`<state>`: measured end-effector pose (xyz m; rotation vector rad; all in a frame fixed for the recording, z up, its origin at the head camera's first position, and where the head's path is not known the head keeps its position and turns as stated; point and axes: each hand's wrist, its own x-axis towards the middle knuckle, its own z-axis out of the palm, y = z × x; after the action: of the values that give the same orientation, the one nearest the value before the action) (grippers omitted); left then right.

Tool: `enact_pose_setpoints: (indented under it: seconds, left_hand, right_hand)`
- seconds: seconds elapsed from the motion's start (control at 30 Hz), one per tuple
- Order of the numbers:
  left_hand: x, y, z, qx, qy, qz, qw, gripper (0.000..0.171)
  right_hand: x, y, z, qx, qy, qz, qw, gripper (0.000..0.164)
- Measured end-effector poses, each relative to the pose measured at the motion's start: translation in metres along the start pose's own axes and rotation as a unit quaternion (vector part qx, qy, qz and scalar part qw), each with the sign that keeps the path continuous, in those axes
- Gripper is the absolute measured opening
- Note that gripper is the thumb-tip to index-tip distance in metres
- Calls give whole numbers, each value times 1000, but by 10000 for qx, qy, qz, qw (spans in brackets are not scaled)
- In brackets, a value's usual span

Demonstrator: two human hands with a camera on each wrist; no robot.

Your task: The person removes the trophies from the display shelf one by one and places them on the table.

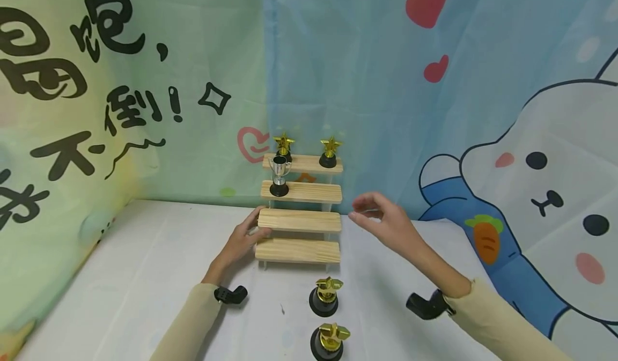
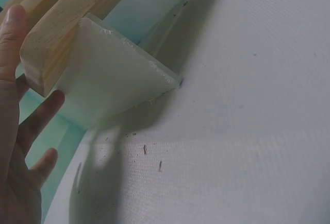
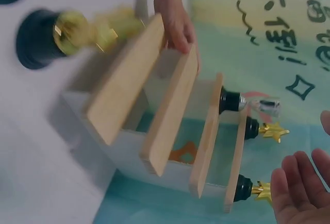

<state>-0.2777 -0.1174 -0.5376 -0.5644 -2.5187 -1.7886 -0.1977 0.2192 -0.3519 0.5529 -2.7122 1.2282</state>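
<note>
A small tiered shelf [image 1: 299, 220] with pale wooden planks and translucent side panels stands on the white table. My left hand [image 1: 248, 236] holds its left end at the second plank from the bottom, thumb along the plank's edge. In the left wrist view that plank's end [image 2: 44, 54] lies between thumb and fingers. My right hand [image 1: 379, 216] hovers right of the shelf, fingers loosely bent, holding nothing. A silver trophy cup [image 1: 279, 176] stands at the left of the second plank from the top. Two gold star trophies [image 1: 328, 152] stand on the top plank, one at each end.
Two more gold trophies on black bases, a nearer one [image 1: 330, 342] and a farther one [image 1: 324, 296], stand on the table [image 1: 145, 275] in front of the shelf. A printed cloth backdrop [image 1: 347, 82] hangs close behind.
</note>
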Motion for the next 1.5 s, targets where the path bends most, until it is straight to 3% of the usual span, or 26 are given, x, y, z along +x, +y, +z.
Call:
enact_pose_setpoints:
  seconds: [0.27, 0.57, 0.67, 0.9, 1.03, 1.17, 1.4, 1.5]
  left_hand:
    - [-1, -1, -1, 65, -8, 60, 10000, 69]
    - [2, -4, -1, 101, 14, 17, 9999, 68]
    - [2, -1, -2, 83, -13, -12, 10000, 68]
    - [-7, 31, -8, 26, -174, -47, 9998, 66]
    - [-9, 34, -7, 41, -232, -93, 9997, 67]
    - [-9, 32, -6, 40, -266, -143, 9995, 69]
    - [2, 0, 0, 69, -67, -84, 9999, 69]
    - [2, -5, 0, 35, 14, -78, 10000, 67]
  right_hand:
    - [66, -8, 21, 109, -395, -102, 9991, 36]
    - [107, -13, 40, -10, -462, -181, 9988, 41]
    - [116, -15, 46, -38, -515, -237, 9984, 41]
    - [133, -15, 63, -34, -678, -110, 9976, 45]
    - [139, -12, 75, 23, -843, -10, 9964, 45]
    - [143, -11, 85, -42, -929, -20, 9957, 45]
    - [150, -14, 97, -206, -984, -54, 9949, 36]
    - [151, -15, 101, -242, -1001, 1, 9947, 33]
